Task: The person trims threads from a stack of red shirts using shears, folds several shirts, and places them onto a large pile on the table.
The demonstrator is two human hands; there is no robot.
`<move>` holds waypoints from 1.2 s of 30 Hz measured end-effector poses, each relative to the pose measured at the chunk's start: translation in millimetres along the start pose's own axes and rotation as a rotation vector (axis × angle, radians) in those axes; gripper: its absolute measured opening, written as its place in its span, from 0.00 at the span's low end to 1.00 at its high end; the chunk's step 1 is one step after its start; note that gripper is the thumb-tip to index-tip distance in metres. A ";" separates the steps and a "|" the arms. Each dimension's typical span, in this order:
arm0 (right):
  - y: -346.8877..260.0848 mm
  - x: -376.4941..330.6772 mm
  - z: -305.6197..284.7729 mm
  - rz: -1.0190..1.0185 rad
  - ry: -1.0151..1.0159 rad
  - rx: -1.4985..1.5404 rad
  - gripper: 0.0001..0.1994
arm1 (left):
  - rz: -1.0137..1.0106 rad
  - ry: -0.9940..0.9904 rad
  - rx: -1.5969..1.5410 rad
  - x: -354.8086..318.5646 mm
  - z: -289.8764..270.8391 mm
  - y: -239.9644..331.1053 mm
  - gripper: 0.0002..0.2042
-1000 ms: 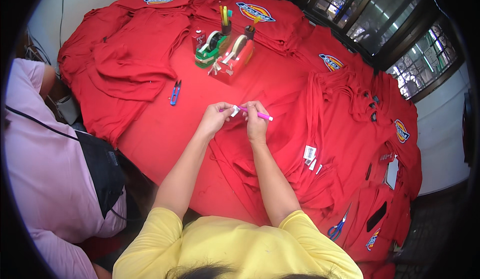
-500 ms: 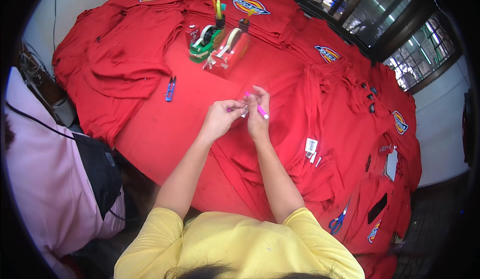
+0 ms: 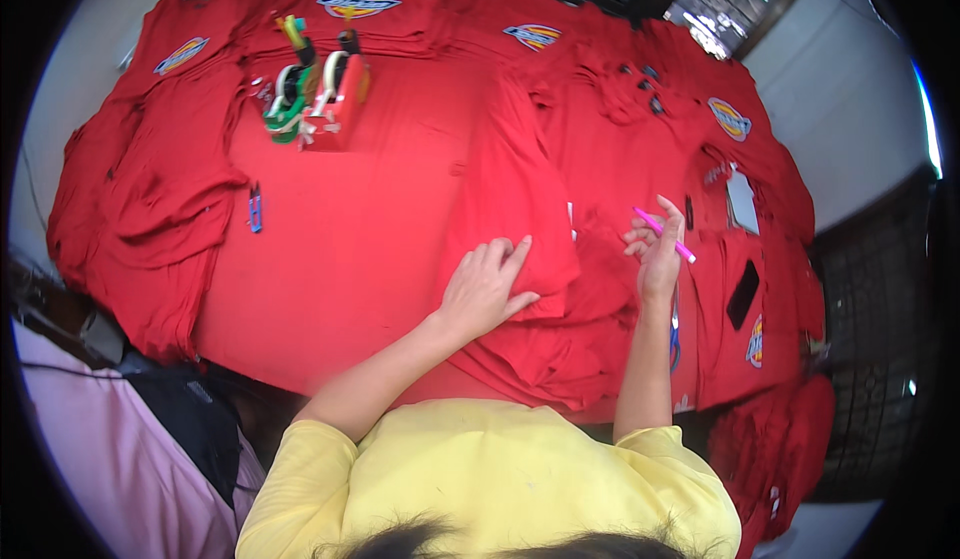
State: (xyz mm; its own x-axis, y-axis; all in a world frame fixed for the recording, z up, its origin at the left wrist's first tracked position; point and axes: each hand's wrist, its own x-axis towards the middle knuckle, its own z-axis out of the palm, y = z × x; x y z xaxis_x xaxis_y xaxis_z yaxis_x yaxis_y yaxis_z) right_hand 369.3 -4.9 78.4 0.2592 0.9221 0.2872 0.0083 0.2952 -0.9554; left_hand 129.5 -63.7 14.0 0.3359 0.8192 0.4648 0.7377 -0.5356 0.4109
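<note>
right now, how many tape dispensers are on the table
2: a green tape dispenser and, just right of it, a red tape dispenser, both toward the far left of the table. Any under the red garments would be hidden.

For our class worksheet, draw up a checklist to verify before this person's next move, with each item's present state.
1. Left hand on the red garment: ok.
2. Pink pen in the right hand: ok.
3. Pen's writing tip covered: cannot tell, too small.
4. Blue thread snips apart from both hands: ok.
5. Blue-handled scissors fully in sight: not ok, partly hidden by the right forearm.
</note>
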 end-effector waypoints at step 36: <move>55.1 -45.1 -2.5 -0.597 -0.101 -0.633 0.19 | -0.040 0.276 -0.213 31.0 -50.6 -11.1 0.09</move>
State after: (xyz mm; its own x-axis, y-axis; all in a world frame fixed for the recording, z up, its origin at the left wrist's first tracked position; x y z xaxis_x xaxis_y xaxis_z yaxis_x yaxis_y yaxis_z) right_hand 360.4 -30.9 12.6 -0.0463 0.6842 0.7278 0.6577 0.5692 -0.4933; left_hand 102.0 -42.8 63.5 0.1171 0.7698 0.6275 0.5985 -0.5589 0.5740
